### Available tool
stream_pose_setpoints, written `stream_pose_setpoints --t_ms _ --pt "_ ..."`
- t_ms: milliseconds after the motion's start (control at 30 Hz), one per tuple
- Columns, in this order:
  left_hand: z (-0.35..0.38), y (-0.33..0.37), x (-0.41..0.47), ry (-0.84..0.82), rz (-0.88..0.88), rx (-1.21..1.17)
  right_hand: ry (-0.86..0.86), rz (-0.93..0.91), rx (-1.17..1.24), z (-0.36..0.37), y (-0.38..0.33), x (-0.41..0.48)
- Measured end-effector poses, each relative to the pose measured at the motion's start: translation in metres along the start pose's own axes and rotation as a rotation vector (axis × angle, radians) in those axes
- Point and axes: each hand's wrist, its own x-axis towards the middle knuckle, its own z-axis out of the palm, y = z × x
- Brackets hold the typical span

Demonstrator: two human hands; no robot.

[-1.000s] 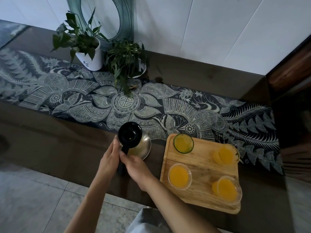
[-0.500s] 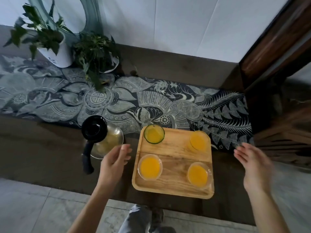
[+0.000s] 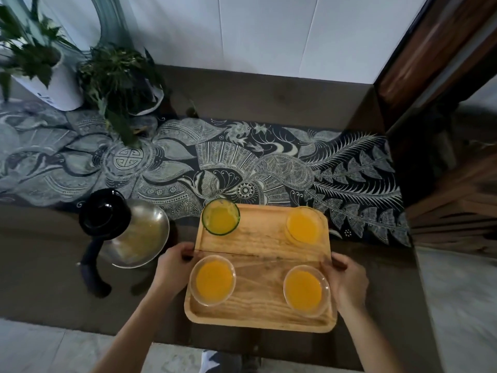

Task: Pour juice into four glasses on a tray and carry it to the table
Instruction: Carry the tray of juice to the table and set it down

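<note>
On the dark counter (image 3: 40, 278), left hand (image 3: 172, 267) and right hand (image 3: 347, 281) grip opposite edges of the tray (image 3: 263, 254) bearing four filled glasses (image 3: 213, 281)

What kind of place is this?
Most likely a home, at a dark sideboard against a white wall. Potted plants stand on a patterned runner, and a wooden tray with four juice glasses sits beside a jug.

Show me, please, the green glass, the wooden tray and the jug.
green glass (image 3: 221, 220), head view, at the middle of its mouth
wooden tray (image 3: 259, 262), head view, on bare wood at its middle
jug (image 3: 142, 236), head view, on its shiny body
</note>
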Motion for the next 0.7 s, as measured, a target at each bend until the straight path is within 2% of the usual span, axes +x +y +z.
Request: stream_pose_setpoints --t_ms 267,700 --pt "0.005 -0.005 0.006 0.029 0.063 0.049 0.062 0.000 0.155 0.010 0.004 0.000" --pt "-0.005 0.019 0.002 0.059 0.146 0.040 0.085 -0.036 0.230 0.004 0.014 0.003"
